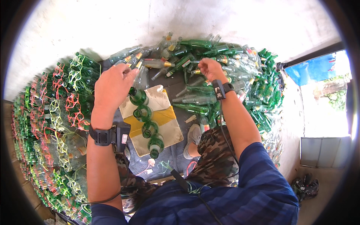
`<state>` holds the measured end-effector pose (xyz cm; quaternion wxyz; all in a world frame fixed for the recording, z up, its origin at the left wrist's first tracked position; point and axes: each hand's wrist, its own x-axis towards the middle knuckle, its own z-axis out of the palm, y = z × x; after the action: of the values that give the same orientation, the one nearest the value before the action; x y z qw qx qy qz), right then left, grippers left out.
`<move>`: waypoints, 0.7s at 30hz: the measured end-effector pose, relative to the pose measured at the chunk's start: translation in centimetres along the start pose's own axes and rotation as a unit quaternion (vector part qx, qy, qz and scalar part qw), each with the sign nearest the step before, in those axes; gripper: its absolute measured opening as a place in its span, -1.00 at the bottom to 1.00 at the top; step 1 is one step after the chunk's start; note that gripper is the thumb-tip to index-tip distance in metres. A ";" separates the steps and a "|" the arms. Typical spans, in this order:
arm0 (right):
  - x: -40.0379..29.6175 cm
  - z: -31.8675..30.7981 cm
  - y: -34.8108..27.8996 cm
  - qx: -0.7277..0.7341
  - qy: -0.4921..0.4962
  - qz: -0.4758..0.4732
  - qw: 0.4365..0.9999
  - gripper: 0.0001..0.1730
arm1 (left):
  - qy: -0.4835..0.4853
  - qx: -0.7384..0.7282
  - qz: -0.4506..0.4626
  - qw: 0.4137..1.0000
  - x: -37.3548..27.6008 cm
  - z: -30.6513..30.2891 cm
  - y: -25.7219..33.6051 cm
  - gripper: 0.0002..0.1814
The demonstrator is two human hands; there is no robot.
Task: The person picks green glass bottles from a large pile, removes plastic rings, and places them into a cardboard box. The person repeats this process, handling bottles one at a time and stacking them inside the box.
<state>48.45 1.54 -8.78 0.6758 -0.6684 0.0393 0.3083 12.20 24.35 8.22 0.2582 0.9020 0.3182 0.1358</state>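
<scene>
My left hand [111, 85] hovers with curled fingers at the upper left of a cardboard piece [175, 132] with a yellow band. Close to its thumb side is the nearest of several green glass bottles [139, 98], standing in a row on the cardboard with their mouths up. I cannot tell whether anything is inside that hand. My right hand [211, 69], fingers bent, is over the pile of loose bottles, beside a bottle neck with gold foil [196, 72]. Whether it grips a bottle is hidden. Both wrists wear strapped black devices.
Green and clear bottles lie heaped along the wall and right side [197, 99]. Stacked bottles bound with red, green and yellow plastic straps [74, 111] fill the left. My shoe [194, 136] is right of the cardboard. A metal panel [323, 152] stands at the far right opening.
</scene>
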 end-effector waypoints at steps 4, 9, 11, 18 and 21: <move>4.0 0.2 4.6 -0.044 0.004 0.076 0.996 -0.88 | -0.019 -0.004 -0.039 0.999 0.1 -0.2 -0.2 -0.59; 9.1 -0.3 9.2 -0.074 -0.013 0.105 0.992 -0.90 | -0.021 0.020 -0.044 0.999 -0.3 -0.5 -0.6 -0.58; 10.8 -0.3 11.0 -0.056 -0.003 0.123 0.991 -0.91 | -0.021 0.035 -0.047 0.998 -0.4 -0.6 -0.8 -0.57; 14.1 1.0 18.3 -0.010 0.008 0.158 0.987 -0.78 | -0.029 0.048 -0.062 0.997 -0.7 -0.2 -0.9 -0.61; 15.8 1.4 21.1 0.042 -0.001 0.154 0.987 -0.72 | -0.024 0.048 -0.065 0.996 -1.0 -0.2 -0.9 -0.62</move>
<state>50.74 6.82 -34.54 0.6476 -0.6253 0.1537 0.4074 10.91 24.35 7.81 0.2303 0.8939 0.3759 0.0816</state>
